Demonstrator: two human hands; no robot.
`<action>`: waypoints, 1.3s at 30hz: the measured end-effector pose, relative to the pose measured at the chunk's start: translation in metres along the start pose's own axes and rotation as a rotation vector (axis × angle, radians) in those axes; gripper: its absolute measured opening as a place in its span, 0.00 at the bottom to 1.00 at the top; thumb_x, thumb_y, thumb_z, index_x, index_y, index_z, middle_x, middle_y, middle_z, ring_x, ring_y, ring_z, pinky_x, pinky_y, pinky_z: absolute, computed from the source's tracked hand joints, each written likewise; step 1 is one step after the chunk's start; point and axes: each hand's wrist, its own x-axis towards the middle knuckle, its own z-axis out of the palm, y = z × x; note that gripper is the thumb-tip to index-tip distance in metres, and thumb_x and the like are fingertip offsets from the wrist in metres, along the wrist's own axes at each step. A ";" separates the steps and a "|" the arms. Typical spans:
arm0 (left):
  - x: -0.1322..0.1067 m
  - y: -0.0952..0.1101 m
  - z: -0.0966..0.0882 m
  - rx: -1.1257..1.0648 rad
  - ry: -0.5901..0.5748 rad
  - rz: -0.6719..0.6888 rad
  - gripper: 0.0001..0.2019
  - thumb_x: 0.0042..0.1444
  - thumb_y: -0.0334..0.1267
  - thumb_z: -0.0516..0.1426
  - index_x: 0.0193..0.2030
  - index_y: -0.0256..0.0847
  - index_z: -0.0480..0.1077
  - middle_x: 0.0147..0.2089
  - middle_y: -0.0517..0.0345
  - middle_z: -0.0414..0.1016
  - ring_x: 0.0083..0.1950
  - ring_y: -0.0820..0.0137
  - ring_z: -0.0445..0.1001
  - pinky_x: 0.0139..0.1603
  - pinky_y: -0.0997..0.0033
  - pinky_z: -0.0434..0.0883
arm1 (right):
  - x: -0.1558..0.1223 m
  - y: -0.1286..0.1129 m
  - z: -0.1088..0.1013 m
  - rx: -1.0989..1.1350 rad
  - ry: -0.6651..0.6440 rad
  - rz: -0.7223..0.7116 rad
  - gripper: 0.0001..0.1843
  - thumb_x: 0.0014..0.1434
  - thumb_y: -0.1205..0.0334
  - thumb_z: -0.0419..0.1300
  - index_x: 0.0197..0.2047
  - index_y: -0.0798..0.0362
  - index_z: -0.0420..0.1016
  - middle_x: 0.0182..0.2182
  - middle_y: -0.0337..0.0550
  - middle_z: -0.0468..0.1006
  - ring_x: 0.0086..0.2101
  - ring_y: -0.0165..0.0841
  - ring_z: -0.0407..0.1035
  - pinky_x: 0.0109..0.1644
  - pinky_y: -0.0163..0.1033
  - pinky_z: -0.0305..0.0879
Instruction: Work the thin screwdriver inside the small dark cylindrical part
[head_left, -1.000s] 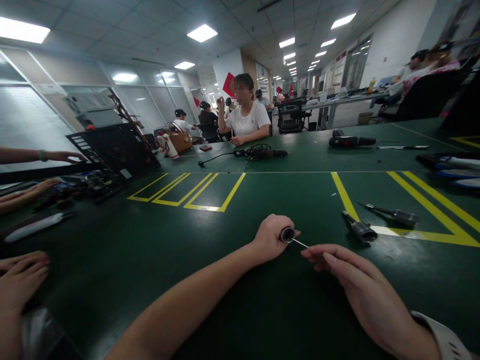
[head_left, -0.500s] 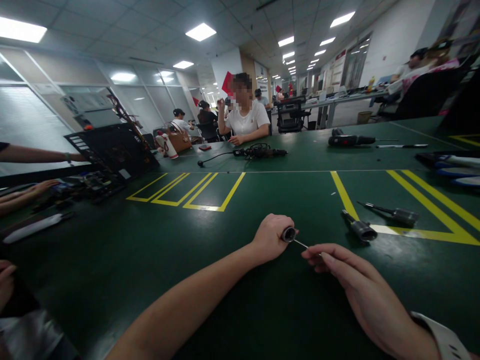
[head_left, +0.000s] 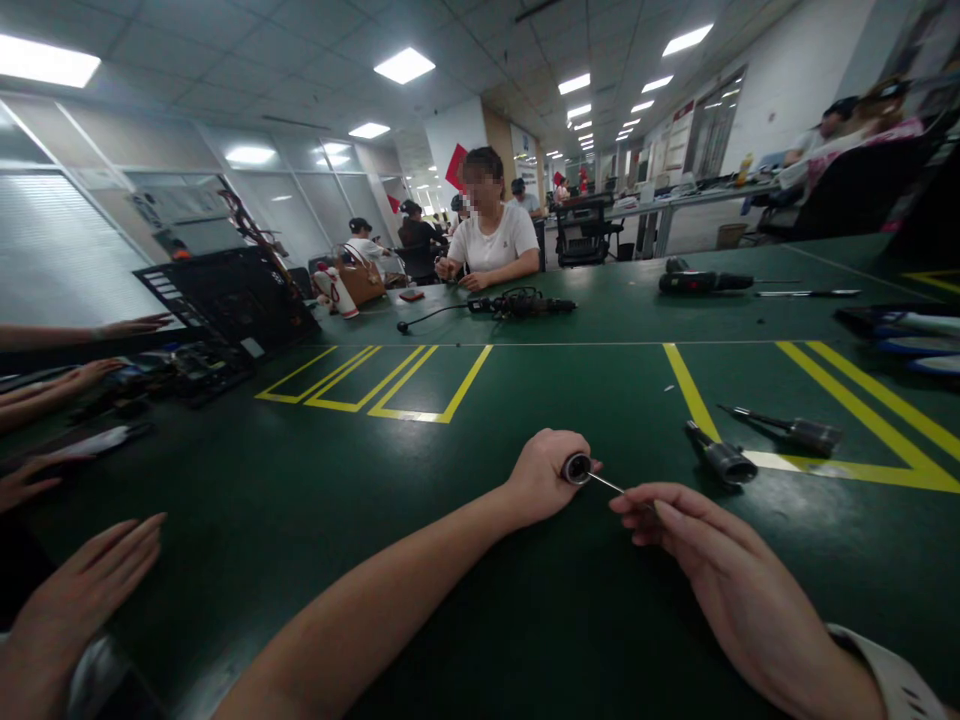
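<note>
My left grip [head_left: 549, 473] is wrapped round a hollow metal socket [head_left: 576, 456], mouth facing me, over the green tabletop [head_left: 450, 540]. My right grip [head_left: 709, 550] pinches a thin metal rod [head_left: 605, 484], tip at socket's rim. Two cup-ended bits [head_left: 727, 462] lie beyond.

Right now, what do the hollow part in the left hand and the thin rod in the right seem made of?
The hollow part in the left hand is likely metal, dark inside, its edge shining grey. The thin rod in the right hand seems smooth, bright metal, possibly steel, from its silvery gleam.
</note>
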 end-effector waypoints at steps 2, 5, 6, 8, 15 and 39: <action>-0.001 0.000 0.001 0.028 0.015 0.005 0.10 0.58 0.41 0.54 0.28 0.40 0.64 0.28 0.61 0.69 0.30 0.72 0.67 0.37 0.71 0.62 | -0.001 0.000 0.000 -0.042 0.007 -0.011 0.13 0.51 0.51 0.62 0.35 0.50 0.80 0.38 0.46 0.79 0.42 0.45 0.68 0.47 0.48 0.62; -0.002 0.000 0.001 0.044 0.038 0.021 0.09 0.59 0.40 0.53 0.29 0.40 0.63 0.28 0.62 0.69 0.31 0.72 0.68 0.37 0.71 0.62 | -0.002 0.001 -0.001 -0.082 -0.014 -0.009 0.13 0.51 0.51 0.62 0.35 0.50 0.80 0.38 0.46 0.79 0.42 0.45 0.68 0.48 0.49 0.61; -0.002 0.000 0.001 0.041 0.042 0.027 0.10 0.59 0.40 0.53 0.28 0.40 0.63 0.28 0.62 0.69 0.30 0.73 0.67 0.37 0.71 0.62 | -0.002 0.001 -0.001 -0.080 -0.025 -0.003 0.13 0.51 0.51 0.62 0.35 0.50 0.80 0.38 0.46 0.79 0.42 0.44 0.68 0.48 0.48 0.60; -0.002 -0.001 0.001 0.020 0.049 0.032 0.10 0.58 0.41 0.54 0.28 0.40 0.63 0.28 0.63 0.68 0.30 0.73 0.67 0.36 0.72 0.61 | -0.002 0.001 -0.003 -0.044 -0.046 0.022 0.13 0.53 0.52 0.61 0.35 0.50 0.80 0.39 0.45 0.79 0.42 0.44 0.68 0.47 0.48 0.61; -0.001 -0.004 0.001 -0.071 0.033 0.019 0.11 0.56 0.42 0.56 0.27 0.39 0.63 0.28 0.62 0.68 0.29 0.74 0.66 0.35 0.73 0.62 | 0.003 0.002 -0.006 0.103 -0.088 0.078 0.12 0.58 0.55 0.56 0.37 0.49 0.79 0.40 0.43 0.78 0.41 0.40 0.67 0.45 0.44 0.62; -0.001 0.001 -0.002 0.077 0.025 0.033 0.10 0.58 0.40 0.54 0.28 0.39 0.63 0.27 0.62 0.69 0.29 0.74 0.66 0.36 0.73 0.63 | 0.001 0.007 -0.003 0.056 -0.064 0.060 0.11 0.55 0.53 0.59 0.37 0.47 0.79 0.40 0.42 0.77 0.43 0.41 0.65 0.47 0.46 0.58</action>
